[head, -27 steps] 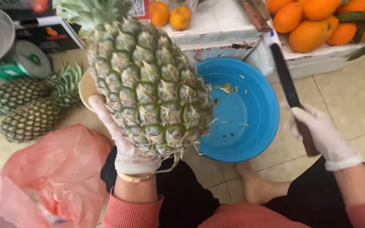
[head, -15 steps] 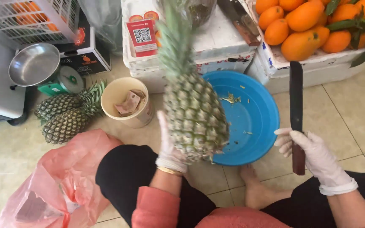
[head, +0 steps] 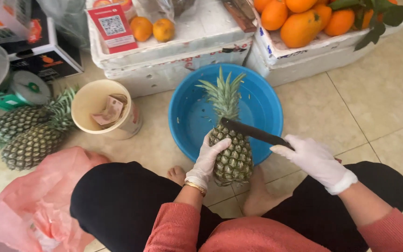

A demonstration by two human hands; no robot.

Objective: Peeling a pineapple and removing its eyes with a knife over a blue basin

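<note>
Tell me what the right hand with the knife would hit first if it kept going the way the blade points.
The right hand points its knife up-left, and the blade tip already lies against the pineapple just under its crown, so that fruit comes first. The left hand grips its near side, close below that line; depth is uncertain.

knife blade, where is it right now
In the head view, the knife blade lies across the pineapple just below its crown, over the blue basin.

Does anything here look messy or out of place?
Mostly tidy. Small scraps speckle the blue basin, and crumpled banknotes sit in the cream bucket. The pineapple leans under the knife.
</note>
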